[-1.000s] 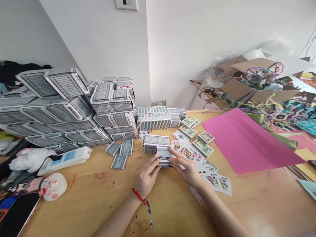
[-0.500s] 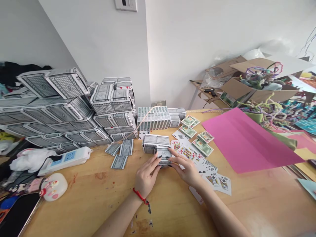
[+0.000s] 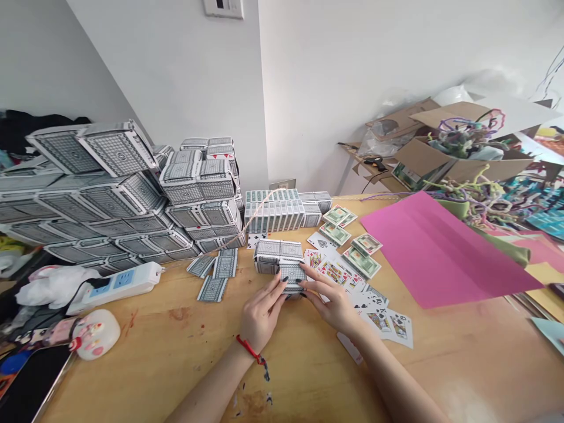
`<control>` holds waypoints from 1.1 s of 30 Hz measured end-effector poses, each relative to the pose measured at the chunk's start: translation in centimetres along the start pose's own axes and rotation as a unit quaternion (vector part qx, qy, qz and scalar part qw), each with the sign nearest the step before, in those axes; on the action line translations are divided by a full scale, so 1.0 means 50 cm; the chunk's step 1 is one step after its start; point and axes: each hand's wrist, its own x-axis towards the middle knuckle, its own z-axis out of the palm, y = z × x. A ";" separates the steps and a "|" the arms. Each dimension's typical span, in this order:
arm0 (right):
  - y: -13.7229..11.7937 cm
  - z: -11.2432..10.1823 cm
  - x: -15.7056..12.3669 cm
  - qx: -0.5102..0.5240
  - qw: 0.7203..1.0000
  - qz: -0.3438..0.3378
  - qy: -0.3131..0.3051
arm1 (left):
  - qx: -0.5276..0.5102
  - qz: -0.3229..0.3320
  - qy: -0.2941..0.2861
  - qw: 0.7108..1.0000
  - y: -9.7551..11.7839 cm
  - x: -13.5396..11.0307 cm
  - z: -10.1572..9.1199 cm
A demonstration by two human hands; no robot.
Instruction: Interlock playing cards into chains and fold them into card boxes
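A small box made of playing cards [image 3: 292,274], grey-patterned backs outward, sits on the wooden table in front of me. My left hand [image 3: 261,308] grips it from the left, thumb at the front and fingers on its top edge. From the right, my right hand [image 3: 331,301] holds the same box, its fingers closed on the top and side. The box's underside is hidden. Just behind it, touching or nearly so, stands a pair of joined card boxes [image 3: 278,251]. Loose face-up cards [image 3: 337,273] lie beside my right hand.
Stacked card boxes [image 3: 123,200] rise at the back left, with packed decks [image 3: 274,210] against the wall. Nearer are face-down cards [image 3: 225,264], a white power strip [image 3: 118,284] and a phone [image 3: 35,382]. Right are green banded decks [image 3: 361,262], pink paper [image 3: 440,252] and a carton [image 3: 467,158].
Almost nothing differs. Both hands stay on the small card box in the same place, and the view has shifted very slightly.
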 end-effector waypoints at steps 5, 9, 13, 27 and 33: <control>-0.011 0.003 0.002 0.000 1.000 0.019 0.014 | 0.019 0.000 -0.008 1.000 0.003 0.001 0.000; -0.017 0.010 0.003 -0.012 0.999 0.023 0.032 | 0.016 0.005 -0.009 1.000 0.002 0.001 0.000; -0.021 0.012 0.005 -0.007 0.999 0.015 0.042 | 0.015 0.007 -0.004 1.000 0.001 0.001 0.000; -0.014 0.029 -0.001 -0.021 0.997 0.023 0.070 | -0.008 0.017 -0.043 0.999 -0.008 0.011 -0.018; -0.015 0.028 0.001 -0.016 0.997 0.023 0.069 | -0.002 0.011 -0.021 1.000 -0.003 0.015 -0.016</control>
